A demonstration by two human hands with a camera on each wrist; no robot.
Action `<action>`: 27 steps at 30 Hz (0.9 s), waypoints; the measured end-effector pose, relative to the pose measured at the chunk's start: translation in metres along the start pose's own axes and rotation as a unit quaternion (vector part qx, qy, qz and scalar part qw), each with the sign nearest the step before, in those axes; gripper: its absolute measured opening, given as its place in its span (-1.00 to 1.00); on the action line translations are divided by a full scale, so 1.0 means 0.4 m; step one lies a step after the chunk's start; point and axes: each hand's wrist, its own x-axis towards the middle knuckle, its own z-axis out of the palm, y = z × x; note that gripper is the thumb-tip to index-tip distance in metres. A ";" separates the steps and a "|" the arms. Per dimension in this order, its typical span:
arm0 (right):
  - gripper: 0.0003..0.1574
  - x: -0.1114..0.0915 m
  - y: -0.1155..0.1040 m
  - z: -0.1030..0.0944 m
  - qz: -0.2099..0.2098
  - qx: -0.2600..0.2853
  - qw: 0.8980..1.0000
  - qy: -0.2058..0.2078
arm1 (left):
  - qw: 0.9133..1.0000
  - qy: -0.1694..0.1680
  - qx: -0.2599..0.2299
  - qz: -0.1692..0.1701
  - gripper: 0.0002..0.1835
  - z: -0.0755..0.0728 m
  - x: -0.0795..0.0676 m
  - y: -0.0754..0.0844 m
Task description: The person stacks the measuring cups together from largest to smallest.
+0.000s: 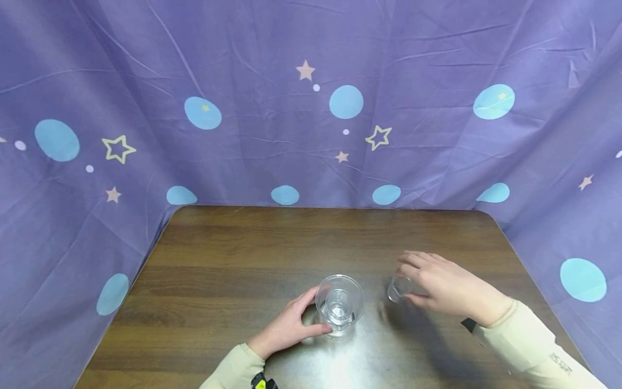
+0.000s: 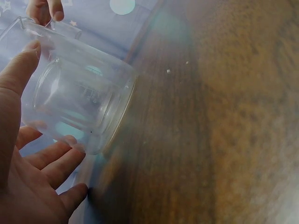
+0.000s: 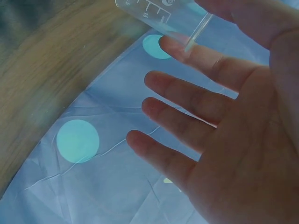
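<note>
A large clear glass beaker [image 1: 357,298] stands on the table, its pouring lip towards the near side. Inside it sits a smaller glass vessel [image 1: 338,308], which shows through the wall in the left wrist view. My left hand [image 1: 288,326] holds the large beaker from the left, thumb at the near side and fingers round the far side. To the right, my right hand [image 1: 444,283] pinches a small beaker [image 3: 156,14] with white graduation marks between thumb and index finger. Its other fingers are extended. The small beaker tilts slightly; whether it touches the table I cannot tell.
The brown wooden table [image 1: 233,254] has rounded far corners. A purple curtain [image 1: 262,119] with stars and blue dots hangs behind it and along both sides. Small white specks [image 2: 168,71] lie on the tabletop in the left wrist view.
</note>
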 end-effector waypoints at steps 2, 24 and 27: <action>-0.57 0.003 -0.002 -0.002 -0.002 -0.001 1.000 0.002 | 1.000 0.000 0.001 0.001 -0.11 0.001 -0.001 -0.001; -0.56 0.035 -0.026 -0.031 -0.025 -0.008 1.000 0.006 | 1.000 0.000 0.005 0.010 -0.16 0.001 0.002 0.000; -0.56 0.040 -0.029 -0.037 -0.028 -0.007 1.000 0.003 | 1.000 0.000 0.005 0.012 -0.15 0.001 0.002 -0.001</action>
